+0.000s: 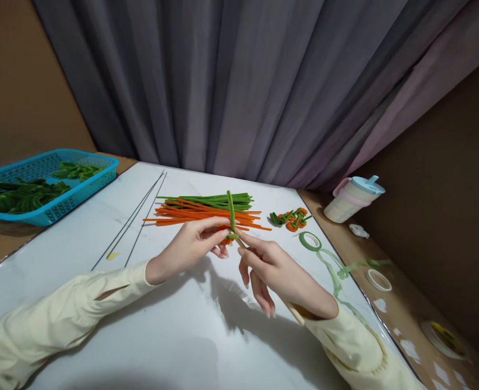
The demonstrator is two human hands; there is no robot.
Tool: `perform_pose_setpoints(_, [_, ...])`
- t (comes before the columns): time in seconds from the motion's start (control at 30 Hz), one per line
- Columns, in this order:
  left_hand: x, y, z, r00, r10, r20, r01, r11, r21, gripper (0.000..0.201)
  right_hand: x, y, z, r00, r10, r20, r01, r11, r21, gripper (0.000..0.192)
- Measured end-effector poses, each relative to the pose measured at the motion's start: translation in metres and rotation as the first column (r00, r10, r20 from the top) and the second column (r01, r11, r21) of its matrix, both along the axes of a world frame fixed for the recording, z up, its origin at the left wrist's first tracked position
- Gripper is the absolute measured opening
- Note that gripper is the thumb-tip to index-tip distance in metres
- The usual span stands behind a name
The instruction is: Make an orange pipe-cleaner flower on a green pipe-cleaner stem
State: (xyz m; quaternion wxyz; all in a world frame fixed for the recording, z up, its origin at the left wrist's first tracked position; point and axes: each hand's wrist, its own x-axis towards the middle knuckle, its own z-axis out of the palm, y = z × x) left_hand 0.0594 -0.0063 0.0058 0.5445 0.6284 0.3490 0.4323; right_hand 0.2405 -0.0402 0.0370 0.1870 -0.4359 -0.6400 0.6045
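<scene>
My left hand (188,244) pinches a small orange and green pipe-cleaner piece (228,236) above the white tabletop. From it a green pipe cleaner (231,208) sticks straight up. In my right hand (274,265) is a thin wooden stick (296,315), its tip touching the green loop at the piece. Part of the orange piece is hidden by my fingers. Just beyond my hands lie a bundle of orange pipe cleaners (178,211) and a bundle of green pipe cleaners (241,201). Several small orange and green pipe-cleaner pieces (297,219) are heaped to the right.
A blue basket (83,187) with green curled pieces stands at the left. Thin dark wires (134,219) lie near it. On the right are a green tape roll (310,241), a loose green strip (335,279), a white ring (378,280) and a lidded cup (347,203). Curtains (239,81) hang behind.
</scene>
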Motion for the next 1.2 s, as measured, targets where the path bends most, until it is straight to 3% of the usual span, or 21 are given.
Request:
perform_pose_setpoints(0.1, [-0.001,0.001,0.003,1.000,-0.005,0.005,0.005,1.000,-0.014,0.022,-0.001,0.000,-0.001,0.997,-0.063,-0.038,0.063,0.998,-0.004,0.050])
perform_pose_setpoints(0.23, [-0.003,0.003,0.005,1.000,-0.012,0.019,0.012,0.999,-0.039,0.020,-0.005,-0.001,-0.003,0.996,-0.089,-0.010,0.090,0.990,0.105,0.048])
perform_pose_setpoints(0.4, [-0.002,0.002,0.007,1.000,-0.021,0.014,0.022,0.999,-0.038,0.018,-0.006,-0.002,-0.007,0.980,-0.043,0.197,-0.029,0.937,0.349,0.049])
perform_pose_setpoints(0.53, [-0.001,0.003,0.010,0.999,-0.042,0.022,0.044,0.995,-0.085,0.018,-0.003,-0.001,-0.008,0.947,-0.003,0.322,-0.151,0.879,0.452,0.062])
perform_pose_setpoints(0.77, [-0.002,0.009,0.008,0.984,-0.145,0.102,0.171,0.934,-0.315,0.019,0.000,-0.001,0.002,0.880,0.021,0.475,-0.265,0.852,0.452,0.071])
perform_pose_setpoints(0.9, [-0.008,0.014,0.004,0.951,-0.248,0.186,0.301,0.880,-0.366,0.012,0.000,-0.001,0.002,0.869,0.018,0.495,-0.279,0.843,0.460,0.068])
perform_pose_setpoints(1.03, [-0.013,0.019,0.006,0.931,-0.293,0.218,0.360,0.830,-0.425,0.019,0.002,-0.002,0.001,0.866,0.003,0.500,-0.273,0.841,0.467,0.065])
perform_pose_setpoints(1.2, [-0.013,0.022,0.003,0.920,-0.305,0.247,0.384,0.828,-0.408,0.021,0.005,-0.003,0.002,0.888,-0.001,0.460,-0.245,0.844,0.476,0.063])
